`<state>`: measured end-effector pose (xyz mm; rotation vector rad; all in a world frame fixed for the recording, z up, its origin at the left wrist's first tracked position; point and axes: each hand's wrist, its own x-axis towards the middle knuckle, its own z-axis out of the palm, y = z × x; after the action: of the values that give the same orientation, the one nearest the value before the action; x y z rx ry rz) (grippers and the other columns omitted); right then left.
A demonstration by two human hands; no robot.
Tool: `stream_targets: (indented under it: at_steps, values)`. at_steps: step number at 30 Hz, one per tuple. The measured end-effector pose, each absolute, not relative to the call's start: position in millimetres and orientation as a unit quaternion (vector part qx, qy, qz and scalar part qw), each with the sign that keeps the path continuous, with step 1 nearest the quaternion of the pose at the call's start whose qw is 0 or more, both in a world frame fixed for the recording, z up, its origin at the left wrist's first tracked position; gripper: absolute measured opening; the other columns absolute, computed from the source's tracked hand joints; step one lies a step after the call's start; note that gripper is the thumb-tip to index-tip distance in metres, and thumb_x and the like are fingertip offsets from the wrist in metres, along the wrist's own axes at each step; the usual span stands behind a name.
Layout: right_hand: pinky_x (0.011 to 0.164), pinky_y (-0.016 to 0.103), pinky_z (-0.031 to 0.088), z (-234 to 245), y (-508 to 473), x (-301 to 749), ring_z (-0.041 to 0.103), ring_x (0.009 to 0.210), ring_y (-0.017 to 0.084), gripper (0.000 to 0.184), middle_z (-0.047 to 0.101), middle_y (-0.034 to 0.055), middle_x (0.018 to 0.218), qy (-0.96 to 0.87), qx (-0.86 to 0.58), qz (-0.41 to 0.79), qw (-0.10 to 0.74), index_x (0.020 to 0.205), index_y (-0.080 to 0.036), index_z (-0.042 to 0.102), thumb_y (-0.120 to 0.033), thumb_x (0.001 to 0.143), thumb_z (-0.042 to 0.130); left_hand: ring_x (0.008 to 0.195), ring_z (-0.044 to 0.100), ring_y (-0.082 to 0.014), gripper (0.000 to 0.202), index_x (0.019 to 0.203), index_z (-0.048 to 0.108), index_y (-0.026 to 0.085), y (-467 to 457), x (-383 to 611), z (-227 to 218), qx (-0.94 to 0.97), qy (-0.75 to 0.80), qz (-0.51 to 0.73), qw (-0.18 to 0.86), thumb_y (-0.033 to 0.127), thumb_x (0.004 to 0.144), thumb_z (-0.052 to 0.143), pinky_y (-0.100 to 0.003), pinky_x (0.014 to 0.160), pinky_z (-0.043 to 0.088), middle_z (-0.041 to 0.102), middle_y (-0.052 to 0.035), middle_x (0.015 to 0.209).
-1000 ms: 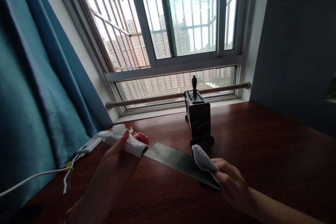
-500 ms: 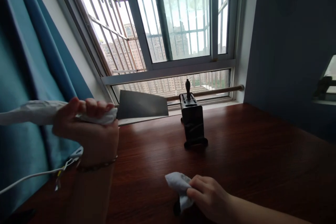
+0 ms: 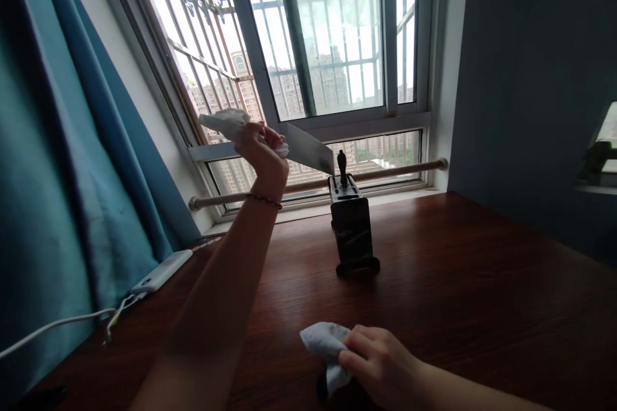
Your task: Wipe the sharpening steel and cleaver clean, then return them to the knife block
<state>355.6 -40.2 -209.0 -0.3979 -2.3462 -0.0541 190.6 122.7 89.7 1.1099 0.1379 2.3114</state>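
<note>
My left hand [image 3: 263,151] is raised and closed round the handle end of a cleaver [image 3: 308,149], with a white cloth or tissue [image 3: 225,122] wrapped there. The broad blade slants down to the right, its far corner at the top of a black knife block [image 3: 353,231]; I cannot tell whether they touch. A dark knife handle [image 3: 342,167] sticks up from the block. Low in the view, my right hand [image 3: 378,359] pinches a crumpled white cloth [image 3: 322,337] over the table. A small dark object, partly hidden, shows beneath that cloth.
The brown wooden table [image 3: 434,270] runs up to the window ledge, where a horizontal rail [image 3: 400,170] crosses. On the left lie a white power strip [image 3: 164,270] and its cable [image 3: 58,327], beside a blue curtain [image 3: 96,141].
My left hand has carried the cleaver up and to the right, from the table's left side to the knife block's top. My right hand and its cloth have barely moved.
</note>
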Motion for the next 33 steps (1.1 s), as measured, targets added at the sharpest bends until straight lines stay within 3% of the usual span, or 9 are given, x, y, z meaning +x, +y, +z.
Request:
stream_targets:
  at_steps: [16,24,33]
  values:
    - [0.055,0.028,0.036,-214,-35,358,0.043,0.062,0.017,0.011,0.051,0.0052,0.076,-0.914,-0.139,-0.017,0.382,0.086,-0.014,0.050,-0.017,0.088,0.040,0.037,0.019,-0.0079,0.035,0.048,0.028,0.021,139,216,70,0.403,0.059,0.880,0.244,0.016,0.065,0.058,-0.026,0.042,0.022,0.020,0.0058,0.043]
    - [0.056,0.028,0.037,-214,-35,357,0.044,0.063,0.017,0.017,0.051,0.0052,0.076,-0.913,-0.135,-0.019,0.384,0.087,-0.014,0.051,-0.020,0.092,0.036,0.036,0.019,-0.0063,0.033,0.046,0.029,0.019,136,218,71,0.407,0.073,0.874,0.256,0.010,0.070,0.051,-0.025,0.041,0.019,0.020,0.0059,0.042]
    - [0.055,0.028,0.035,-213,-35,358,0.043,0.062,0.016,0.017,0.051,0.0048,0.076,-0.914,-0.136,-0.010,0.382,0.084,-0.014,0.049,-0.020,0.091,0.035,0.037,0.023,-0.0067,0.028,0.045,0.034,0.019,136,226,70,0.407,0.058,0.880,0.237,0.007,0.064,0.051,-0.024,0.039,0.018,0.026,0.0061,0.040]
